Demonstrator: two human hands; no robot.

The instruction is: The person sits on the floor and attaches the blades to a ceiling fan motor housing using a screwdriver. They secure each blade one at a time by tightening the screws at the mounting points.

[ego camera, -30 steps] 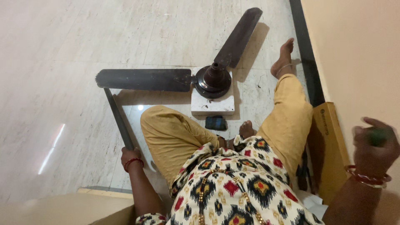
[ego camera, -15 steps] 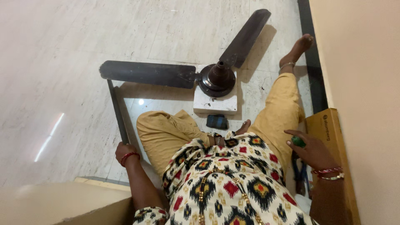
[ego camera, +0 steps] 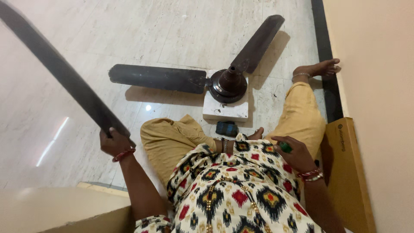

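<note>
head view shows the left hand [ego camera: 114,142] closed around one end of a long, flat, dark brown detached fan blade [ego camera: 56,71], lifted off the pale marble floor [ego camera: 86,26]. its long axis runs from the hand up and away to the top left corner of the picture, so nearly the whole blade lies beyond the hand on the person's left. the dark brown ceiling fan motor hub [ego camera: 228,84], with two blades attached, rests on a white square block [ego camera: 224,110] in front of the folded legs, well to the right of the held blade. the right hand [ego camera: 295,153] sits at the right knee, curled around a small green object [ego camera: 285,147], just beside a flat brown cardboard box [ego camera: 345,172] along the wall.
</note>
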